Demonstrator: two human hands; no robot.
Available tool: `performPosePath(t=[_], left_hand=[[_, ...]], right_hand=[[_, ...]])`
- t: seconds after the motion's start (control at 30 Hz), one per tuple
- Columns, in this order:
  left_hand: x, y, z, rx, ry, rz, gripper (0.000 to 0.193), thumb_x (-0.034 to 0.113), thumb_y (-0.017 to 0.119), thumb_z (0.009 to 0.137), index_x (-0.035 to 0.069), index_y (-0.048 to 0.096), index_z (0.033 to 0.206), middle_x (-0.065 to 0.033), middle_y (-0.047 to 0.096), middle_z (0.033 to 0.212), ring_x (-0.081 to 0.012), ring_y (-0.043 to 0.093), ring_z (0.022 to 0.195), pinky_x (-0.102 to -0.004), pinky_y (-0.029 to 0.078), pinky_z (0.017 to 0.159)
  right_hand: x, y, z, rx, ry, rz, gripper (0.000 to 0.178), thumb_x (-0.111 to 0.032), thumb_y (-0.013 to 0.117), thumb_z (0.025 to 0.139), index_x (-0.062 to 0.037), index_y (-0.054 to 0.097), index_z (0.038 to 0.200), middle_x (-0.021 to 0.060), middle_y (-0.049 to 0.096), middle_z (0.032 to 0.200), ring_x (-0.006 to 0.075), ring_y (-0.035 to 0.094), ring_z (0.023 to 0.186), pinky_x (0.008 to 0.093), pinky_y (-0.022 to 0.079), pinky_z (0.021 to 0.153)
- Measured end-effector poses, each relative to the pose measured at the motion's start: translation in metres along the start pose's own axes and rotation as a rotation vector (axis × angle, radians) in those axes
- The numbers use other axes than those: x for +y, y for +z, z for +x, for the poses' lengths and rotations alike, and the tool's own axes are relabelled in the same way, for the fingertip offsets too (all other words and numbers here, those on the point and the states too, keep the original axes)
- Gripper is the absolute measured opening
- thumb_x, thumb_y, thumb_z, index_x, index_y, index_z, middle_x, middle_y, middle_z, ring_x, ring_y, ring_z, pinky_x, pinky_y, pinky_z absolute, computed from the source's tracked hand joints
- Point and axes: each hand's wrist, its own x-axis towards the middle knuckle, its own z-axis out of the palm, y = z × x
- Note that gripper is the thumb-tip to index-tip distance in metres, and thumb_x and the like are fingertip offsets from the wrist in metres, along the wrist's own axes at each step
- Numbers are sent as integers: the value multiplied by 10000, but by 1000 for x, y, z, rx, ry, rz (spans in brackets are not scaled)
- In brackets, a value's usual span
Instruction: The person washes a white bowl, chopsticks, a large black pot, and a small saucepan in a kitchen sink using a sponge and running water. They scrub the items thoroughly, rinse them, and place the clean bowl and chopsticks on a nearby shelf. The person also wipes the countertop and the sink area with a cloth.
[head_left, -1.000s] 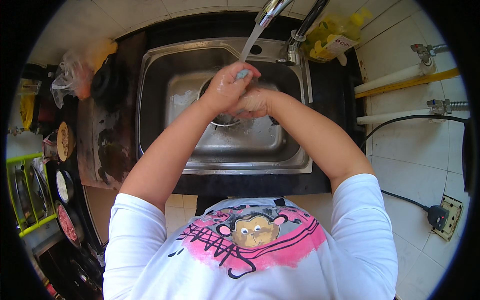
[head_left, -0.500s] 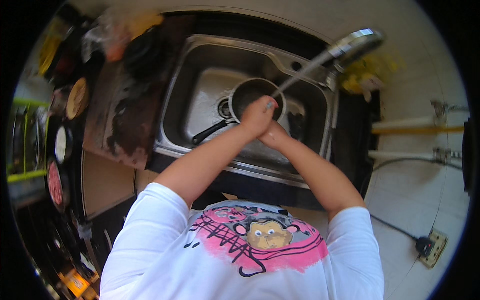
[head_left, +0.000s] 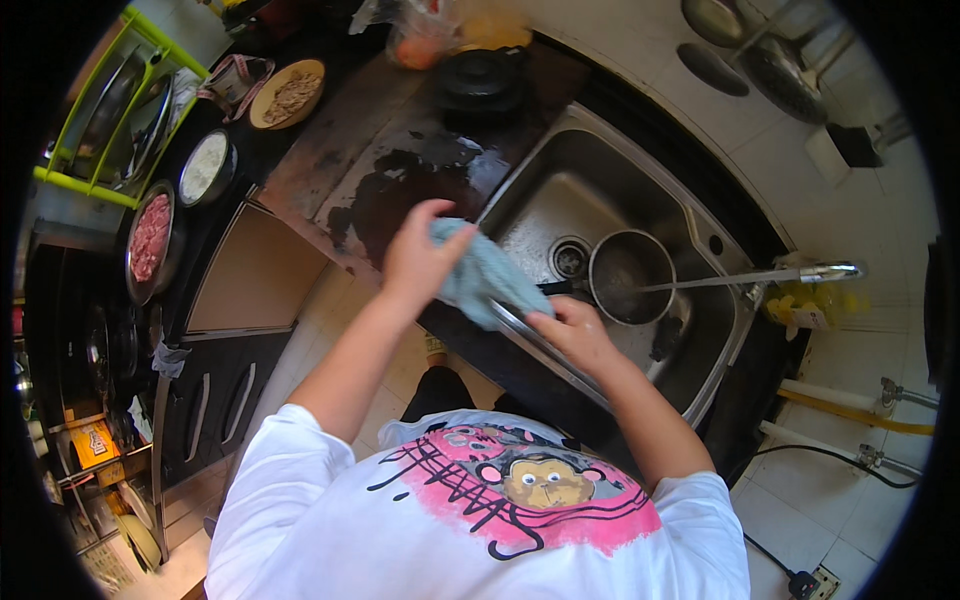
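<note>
A light blue cloth [head_left: 478,275] hangs bunched between my hands at the near left edge of the steel sink [head_left: 560,195]. My left hand [head_left: 418,255] grips its upper left end, thumb and fingers around it. At the cloth's lower right end, my right hand [head_left: 582,335] is closed on a corner of it. In the sink sits a round metal pot [head_left: 632,235] with a dark handle, partly hidden behind the cloth and right hand. A stream of water runs into the pot from the chrome faucet [head_left: 832,272].
Left of the sink lies a wet dark board [head_left: 330,170], with a black lidded pot [head_left: 482,82] at its far end. Further left stand a plate of shredded food [head_left: 288,93], a white-filled bowl [head_left: 204,167], a bowl of raw meat [head_left: 151,238] and a green rack [head_left: 92,190].
Both hands have left the water over the pot and moved left. They now hold the blue cloth. The view has turned leftward, and water still runs into the pot.
</note>
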Motion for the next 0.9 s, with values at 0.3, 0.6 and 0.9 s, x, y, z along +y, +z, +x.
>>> performPosePath(t=[0.3, 0.6, 0.9], left_hand=[[-73, -75, 5, 193, -169, 656, 764, 471, 532, 818, 30, 241, 1371, -237, 64, 1447, -418, 47, 1333, -541, 61, 1054], [-105, -30, 33, -3, 47, 766, 771, 266, 565, 788, -99, 169, 1340, -352, 127, 1383, -489, 77, 1302, -518, 57, 1065], [-107, -26, 118, -172, 324, 789, 696, 214, 548, 806, -79, 208, 1338, -325, 153, 1392, -457, 109, 1312, -480, 96, 1077]], right_hand=[[-4, 98, 84, -24, -6, 124, 335, -231, 579, 848, -10, 534, 1095, 47, 573, 815, 127, 540, 734, 253, 445, 679], [0, 71, 61, 212, 395, 537, 215, -206, 501, 901, -54, 555, 1043, 30, 587, 832, 100, 543, 696, 225, 433, 589], [2, 72, 58, 384, 381, 627, 213, -207, 483, 906, -42, 564, 1014, 35, 582, 819, 106, 546, 699, 227, 437, 591]])
